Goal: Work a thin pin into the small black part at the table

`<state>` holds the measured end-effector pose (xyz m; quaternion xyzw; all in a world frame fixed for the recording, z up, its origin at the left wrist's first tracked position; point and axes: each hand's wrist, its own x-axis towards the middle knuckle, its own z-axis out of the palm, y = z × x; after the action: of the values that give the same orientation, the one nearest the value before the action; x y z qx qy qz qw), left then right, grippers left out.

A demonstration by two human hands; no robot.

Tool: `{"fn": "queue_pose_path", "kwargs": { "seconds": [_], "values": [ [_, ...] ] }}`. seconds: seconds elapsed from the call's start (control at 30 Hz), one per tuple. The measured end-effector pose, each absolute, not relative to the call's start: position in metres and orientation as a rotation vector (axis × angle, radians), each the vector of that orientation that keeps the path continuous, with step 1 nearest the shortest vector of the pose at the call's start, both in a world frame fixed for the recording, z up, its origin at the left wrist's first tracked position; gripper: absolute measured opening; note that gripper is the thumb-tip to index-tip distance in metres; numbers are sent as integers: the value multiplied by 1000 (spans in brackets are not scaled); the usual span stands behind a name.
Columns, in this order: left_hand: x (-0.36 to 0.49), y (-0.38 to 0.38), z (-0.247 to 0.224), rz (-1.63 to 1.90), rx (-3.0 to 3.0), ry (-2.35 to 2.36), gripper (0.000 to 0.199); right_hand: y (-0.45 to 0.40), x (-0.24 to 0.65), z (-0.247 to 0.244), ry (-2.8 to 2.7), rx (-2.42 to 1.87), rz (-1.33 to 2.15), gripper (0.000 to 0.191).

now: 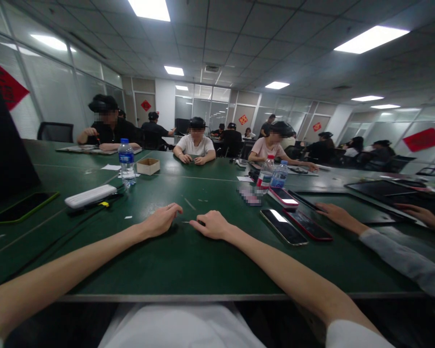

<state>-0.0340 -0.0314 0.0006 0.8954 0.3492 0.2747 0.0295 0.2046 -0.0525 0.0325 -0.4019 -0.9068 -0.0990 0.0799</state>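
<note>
Main risk: the small dark item [202,223] with a thin pale tip, apparently pinched in the right hand [214,226], could slip and drop onto the dark green flat table [159,273] if the fingers loosen, since the grip looks shallow and the thing is tiny. The tip could also get bumped or bent if the left hand [162,221] swings in too fast. Lesser risk: a wide sweep of the right arm could knock the black glass phone with a pale frame [284,227], just beside that forearm. Position: dark item sits at the right hand's thumb side, mostly hidden by the fingers, tip pointing across the gap to the left hand, near but apart from it. Right fingers narrow, curled round the item; exact type unclear, too small. Left hand loosely curled, palm down over the tabletop; can't tell if anything's in it. Small white paper scrap [128,217] lies left of the left hand, not touching.
</note>
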Motion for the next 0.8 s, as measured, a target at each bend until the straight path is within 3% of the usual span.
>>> {"fn": "queue_pose_path", "kwargs": {
  "seconds": [0.8],
  "values": [
    [-31,-35,6,612,2857,851,57,-61,203,43,-2753,-1319,-244,66]
  ]
}}
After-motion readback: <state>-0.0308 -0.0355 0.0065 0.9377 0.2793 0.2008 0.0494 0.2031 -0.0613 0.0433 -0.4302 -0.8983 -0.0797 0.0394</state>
